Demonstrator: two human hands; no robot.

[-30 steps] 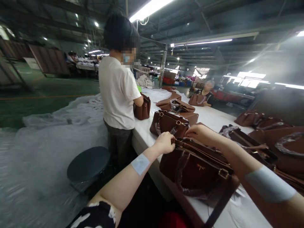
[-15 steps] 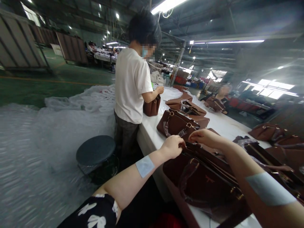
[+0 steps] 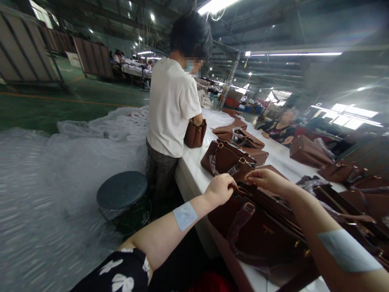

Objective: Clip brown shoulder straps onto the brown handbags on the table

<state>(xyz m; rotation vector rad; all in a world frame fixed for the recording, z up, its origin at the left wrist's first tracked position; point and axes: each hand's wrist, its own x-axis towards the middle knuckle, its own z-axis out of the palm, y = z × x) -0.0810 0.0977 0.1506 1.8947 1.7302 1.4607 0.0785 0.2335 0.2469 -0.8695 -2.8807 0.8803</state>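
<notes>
A dark brown handbag (image 3: 267,231) with gold fittings and plastic-wrapped handles stands on the white table in front of me. My left hand (image 3: 221,189) is closed, its fingertips pinching the bag's far top corner by the zip opening. Just right of it, my right hand (image 3: 266,180) has its thumb and fingers pressed together over the same top edge. Anything between the right fingertips is too small to make out. Beyond my hands sits another brown handbag (image 3: 226,158) with wrapped handles.
A co-worker in a white T-shirt (image 3: 172,107) stands ahead at the table (image 3: 194,178) with a brown bag (image 3: 195,134). A round stool (image 3: 122,190) and heaped clear plastic (image 3: 82,162) lie left. More bags (image 3: 343,170) line the right; another person (image 3: 281,125) sits across.
My right hand has shifted slightly right; my left stays at the bag's corner. The co-worker's forearm has lowered toward their bag. Across the table, the seated person's bag now lies on the tabletop.
</notes>
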